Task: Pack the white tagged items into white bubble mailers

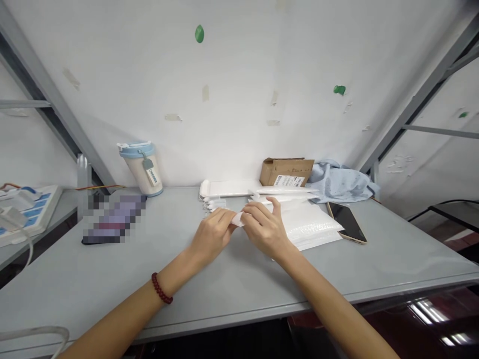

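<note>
Over the middle of the grey desk, my left hand (212, 233) and my right hand (266, 227) meet around a small white piece (238, 219), perhaps paper or thin plastic. Both hands are closed on it, and the fingers hide most of its shape. My right index finger sticks up and away from it. Just behind the right hand lie white bubble mailers (318, 219), stacked flat. Small white packets (215, 203) sit behind the left hand, in front of a long white box (232, 188).
A cardboard box (286, 172) stands against the wall beside a light blue cloth (340, 182). One phone (348, 223) lies at right. At left are a blue-lidded tumbler (144, 169), a blurred-out dark object (114, 219) and a power strip (33, 212) with cables.
</note>
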Demonstrator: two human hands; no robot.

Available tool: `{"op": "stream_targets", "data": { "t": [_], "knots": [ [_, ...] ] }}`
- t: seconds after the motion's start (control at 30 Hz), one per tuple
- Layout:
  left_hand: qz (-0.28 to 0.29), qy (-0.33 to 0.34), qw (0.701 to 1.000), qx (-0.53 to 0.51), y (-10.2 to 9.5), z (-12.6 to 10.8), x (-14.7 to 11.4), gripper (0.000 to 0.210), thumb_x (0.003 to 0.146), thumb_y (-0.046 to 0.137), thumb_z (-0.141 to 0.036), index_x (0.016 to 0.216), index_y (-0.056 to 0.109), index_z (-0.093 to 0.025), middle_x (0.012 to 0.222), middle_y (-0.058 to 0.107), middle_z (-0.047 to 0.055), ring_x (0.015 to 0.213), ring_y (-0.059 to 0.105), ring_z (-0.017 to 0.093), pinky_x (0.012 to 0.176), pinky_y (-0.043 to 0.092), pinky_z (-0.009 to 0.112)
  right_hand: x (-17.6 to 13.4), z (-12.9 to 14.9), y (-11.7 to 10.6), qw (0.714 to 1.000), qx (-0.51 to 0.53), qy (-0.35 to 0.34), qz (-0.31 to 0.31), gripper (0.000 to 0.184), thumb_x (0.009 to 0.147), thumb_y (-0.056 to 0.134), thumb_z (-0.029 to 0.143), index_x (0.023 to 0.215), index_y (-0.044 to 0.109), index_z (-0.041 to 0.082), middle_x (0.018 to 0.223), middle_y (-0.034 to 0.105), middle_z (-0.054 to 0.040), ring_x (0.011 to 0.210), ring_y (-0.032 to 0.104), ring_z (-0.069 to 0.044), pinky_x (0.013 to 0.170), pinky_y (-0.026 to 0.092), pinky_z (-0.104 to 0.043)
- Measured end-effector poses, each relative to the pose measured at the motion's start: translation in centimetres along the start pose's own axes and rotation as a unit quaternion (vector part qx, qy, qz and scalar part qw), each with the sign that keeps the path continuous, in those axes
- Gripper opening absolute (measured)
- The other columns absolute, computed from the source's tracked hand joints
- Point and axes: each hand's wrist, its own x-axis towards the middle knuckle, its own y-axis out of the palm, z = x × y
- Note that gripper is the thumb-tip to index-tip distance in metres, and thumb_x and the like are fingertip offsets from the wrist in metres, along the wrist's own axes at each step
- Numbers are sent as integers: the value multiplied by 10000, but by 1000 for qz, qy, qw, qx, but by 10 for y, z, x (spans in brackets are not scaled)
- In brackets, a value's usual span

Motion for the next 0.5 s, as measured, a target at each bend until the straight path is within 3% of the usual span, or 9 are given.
{"op": "stream_targets", "data": {
  "t": [0.13, 0.33, 0.4, 0.5],
  "knots": [
    [-19, -21, 999, -19, 1, 0, 6, 227, 873, 453, -242, 651, 479, -205, 640, 525, 27, 617, 460, 167, 588, 332, 277, 2, -4, -1, 999, 14, 31, -7, 46, 886, 524, 200, 899, 567, 192, 858, 686, -12, 894, 608, -128, 965, 276, -365],
    [-47, -96, 985, -135, -4, -17, 22, 218, 801, 534, -261, 595, 522, -191, 597, 541, 5, 582, 464, 145, 583, 362, 261, 1, -9, -6, 994, -23, 106, -31, 370, 864, 543, 351, 1192, 523, 180, 1211, 587, -137, 1193, 481, -260, 1001, 262, -425],
    [-33, -138, 962, -235, -3, -28, 32, 129, 763, 575, -257, 658, 596, -185, 666, 608, 7, 648, 524, 154, 632, 409, 261, 1, -11, -9, 989, -40, 137, -36, 410, 863, 519, 389, 1224, 514, 195, 1264, 544, -141, 1238, 432, -294, 999, 259, -447],
    [-2, -196, 894, -402, 8, -43, 50, 73, 712, 601, -221, 728, 651, -171, 717, 648, 9, 686, 559, 158, 649, 445, 267, 3, -17, -12, 983, -62, 164, -53, 364, 886, 456, 370, 1198, 539, 201, 1264, 543, -132, 1244, 423, -297, 999, 244, -460]
  ]
}}
